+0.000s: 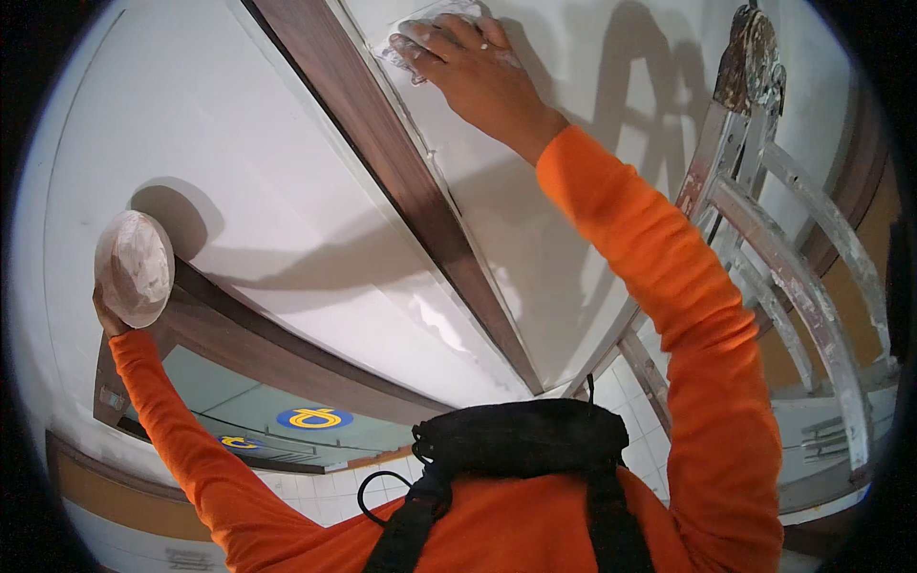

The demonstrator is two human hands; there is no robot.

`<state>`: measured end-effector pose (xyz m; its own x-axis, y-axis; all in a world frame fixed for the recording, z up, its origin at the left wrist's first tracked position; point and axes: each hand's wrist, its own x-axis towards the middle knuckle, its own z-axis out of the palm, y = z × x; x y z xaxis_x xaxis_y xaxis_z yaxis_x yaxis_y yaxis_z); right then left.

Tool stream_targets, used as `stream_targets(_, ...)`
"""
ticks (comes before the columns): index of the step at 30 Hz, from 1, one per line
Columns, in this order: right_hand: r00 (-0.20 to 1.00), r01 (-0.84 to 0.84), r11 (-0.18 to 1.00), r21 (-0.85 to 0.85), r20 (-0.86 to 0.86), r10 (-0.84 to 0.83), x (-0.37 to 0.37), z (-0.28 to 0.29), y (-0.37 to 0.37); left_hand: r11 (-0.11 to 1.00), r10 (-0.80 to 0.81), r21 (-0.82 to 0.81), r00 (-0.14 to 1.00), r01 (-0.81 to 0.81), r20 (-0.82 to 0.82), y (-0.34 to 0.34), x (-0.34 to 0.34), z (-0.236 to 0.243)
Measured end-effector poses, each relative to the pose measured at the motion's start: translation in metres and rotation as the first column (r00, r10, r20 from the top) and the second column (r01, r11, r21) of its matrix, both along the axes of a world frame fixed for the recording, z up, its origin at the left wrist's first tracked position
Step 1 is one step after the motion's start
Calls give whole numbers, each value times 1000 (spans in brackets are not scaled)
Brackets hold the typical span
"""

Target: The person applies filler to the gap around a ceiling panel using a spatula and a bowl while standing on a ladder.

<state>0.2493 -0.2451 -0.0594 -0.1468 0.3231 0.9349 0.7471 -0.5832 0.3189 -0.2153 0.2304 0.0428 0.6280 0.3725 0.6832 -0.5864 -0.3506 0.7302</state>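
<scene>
Out at the far left, my left hand point(111, 313) is closed on the lower edge of a shallow round bowl point(160, 256), pale and smeared inside with whitish paste. Most of its fingers are hidden behind the bowl. High up in the middle, my right hand point(487, 84) presses a crumpled white cloth point(389, 55) flat against the white wall panel point(516, 224). White smears cover its fingertips. Close beside the cloth runs a dark brown wooden strip point(382, 162), with a ragged white line along its edge.
A paint-spattered metal stepladder point(778, 239) stands at the right, its top wrapped in stained material. Low on the left is a brown-framed glass panel point(239, 387) with blue and yellow round emblems. White floor tiles point(635, 406) show below. A black pouch point(521, 439) hangs at my chest.
</scene>
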Motion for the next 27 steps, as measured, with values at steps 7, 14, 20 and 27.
stream_targets(7, 961, 85, 967, -239, -238, -144, -20, -113, 1, 907, 350, -261, 936, -331, 27, -14, -6, 8)
stream_targets(14, 913, -3, 973, -233, -398, -93, -53, -244, -14, 904, 355, -257, 935, -343, 3, -14, -12, 13)
stream_targets(20, 918, -26, 998, 60, -393, 48, -54, -180, -12, 925, 327, -202, 945, -321, -3, 2, -19, 12)
stream_targets(27, 973, 21, 996, -81, -229, -39, -18, -109, 6, 934, 324, -161, 946, -320, -3, -3, -16, 15)
